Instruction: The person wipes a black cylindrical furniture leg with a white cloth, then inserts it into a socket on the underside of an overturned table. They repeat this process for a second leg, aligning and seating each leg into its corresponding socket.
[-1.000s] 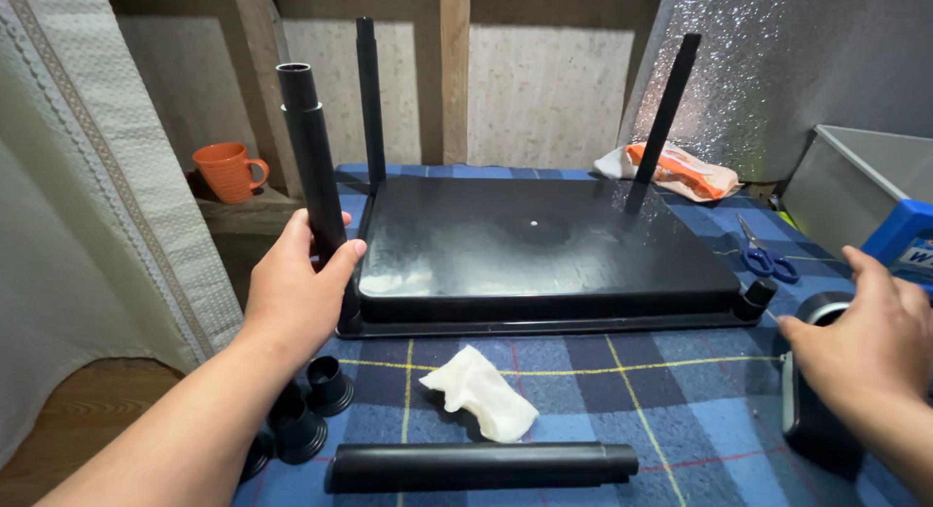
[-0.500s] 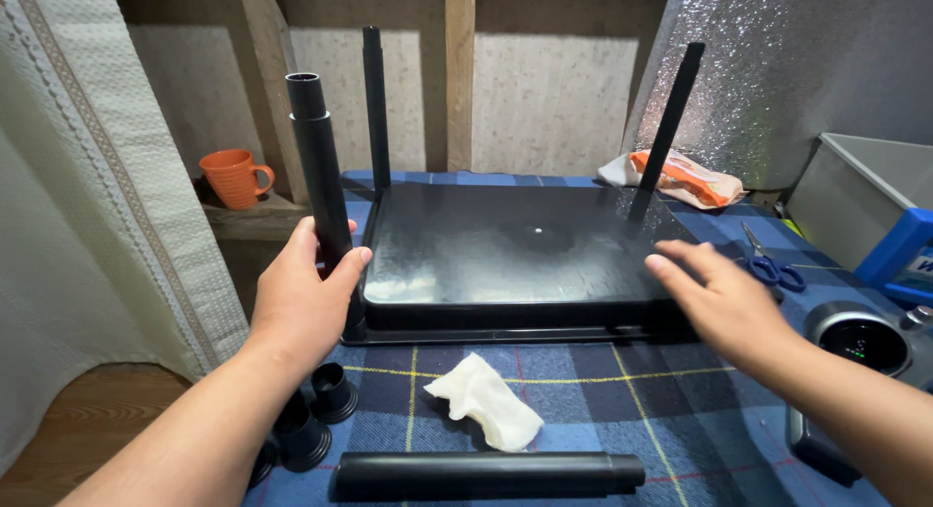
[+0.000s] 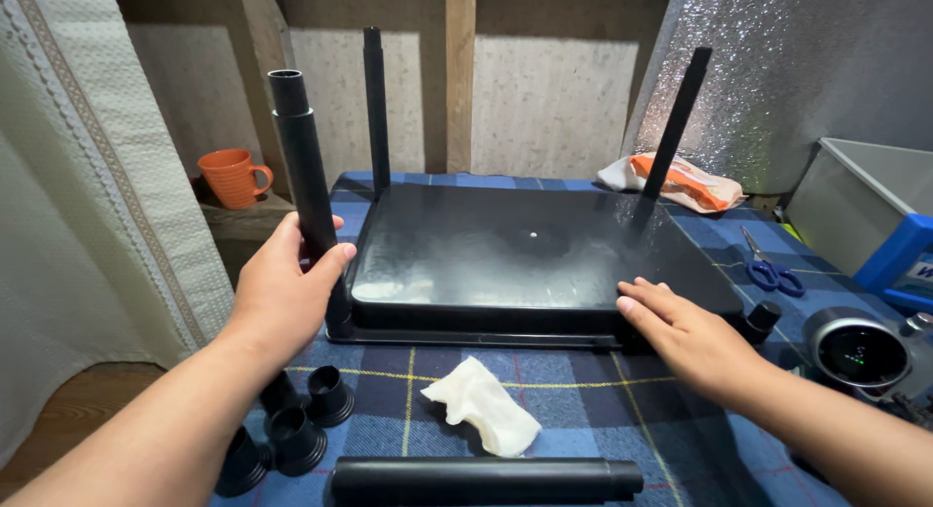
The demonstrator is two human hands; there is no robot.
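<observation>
Black plastic parts on a woven plaid cloth.
The black tray [image 3: 525, 264] looks like smooth plastic with a dull sheen and pale smudges; the upright tube [image 3: 303, 167] and the lying tube [image 3: 486, 480] are matt black plastic, as are the small caps [image 3: 296, 434]. The tablecloth [image 3: 583, 410] is blue checked fabric, the white wad [image 3: 481, 405] soft crumpled tissue, the orange mug [image 3: 230, 176] glossy, the back sheet [image 3: 807, 69] glittery foil.

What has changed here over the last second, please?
The right hand came in from the table's right edge and now rests flat on the black tray. The left hand keeps gripping the upright black tube. The cloth and loose tube stayed put.
</observation>
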